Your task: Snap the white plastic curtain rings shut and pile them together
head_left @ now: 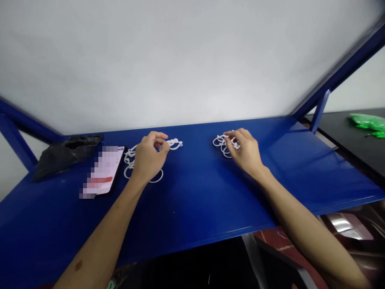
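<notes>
Plain white wall fills the background behind a glossy blue metal shelf, framed by blue struts at either side. The person's left hand serves as the landmark for every position given.

Far to the left of the left hand, at the back of the shelf, lies a crumpled black bag. Just to the left of the left hand lies a phone, face up with its screen blurred out.

The left hand rests on the shelf with fingers curled inward, thumb and forefinger pinched on a tangle of white cord loops that spreads out on both sides of it and beneath it, one knotted end poking out just to its right.

Well to the right of the left hand, the right hand lies palm down, fingers bent and partly spread, fingertips pressing on a second, smaller bundle of white cord; whether it grips the cord cannot be told.

Far to the right of the left hand, past the shelf's end strut, a bright green object sits on a dark tabletop.
</notes>
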`<state>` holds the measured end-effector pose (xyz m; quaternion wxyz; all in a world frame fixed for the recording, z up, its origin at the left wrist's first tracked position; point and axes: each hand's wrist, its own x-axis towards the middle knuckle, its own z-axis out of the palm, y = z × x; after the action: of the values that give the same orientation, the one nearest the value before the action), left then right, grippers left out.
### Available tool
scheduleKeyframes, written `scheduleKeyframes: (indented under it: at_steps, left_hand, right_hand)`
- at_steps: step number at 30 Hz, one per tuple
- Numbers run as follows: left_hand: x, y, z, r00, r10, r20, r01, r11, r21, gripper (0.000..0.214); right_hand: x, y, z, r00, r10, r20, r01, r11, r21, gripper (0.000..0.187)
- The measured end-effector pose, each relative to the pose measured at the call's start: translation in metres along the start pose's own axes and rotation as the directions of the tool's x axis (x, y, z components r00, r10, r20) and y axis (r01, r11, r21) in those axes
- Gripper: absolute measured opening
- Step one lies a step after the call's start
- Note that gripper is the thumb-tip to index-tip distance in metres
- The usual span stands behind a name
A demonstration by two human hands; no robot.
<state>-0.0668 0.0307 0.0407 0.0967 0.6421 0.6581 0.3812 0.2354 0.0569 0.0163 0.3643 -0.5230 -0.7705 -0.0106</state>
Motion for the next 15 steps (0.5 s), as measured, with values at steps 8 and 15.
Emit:
scheduleKeyframes:
  at_steps: [8,15]
  left_hand:
    - [-0.013,0.018,0.005,0.959,0.022,0.282,0.135,0.84,-0.526,0.014]
    - [-0.026,0.029,0.016,0.895,0.049,0.444,0.275,0.724,-0.633,0.018]
  right_hand:
    - [-0.02,-0.053,0.024,0.933,-0.21,0.292,0.067,0.899,0.432,0.039]
    - [-0.023,-0.063,0.028,0.917,0.008,0.4,-0.283,0.719,0.635,0.021]
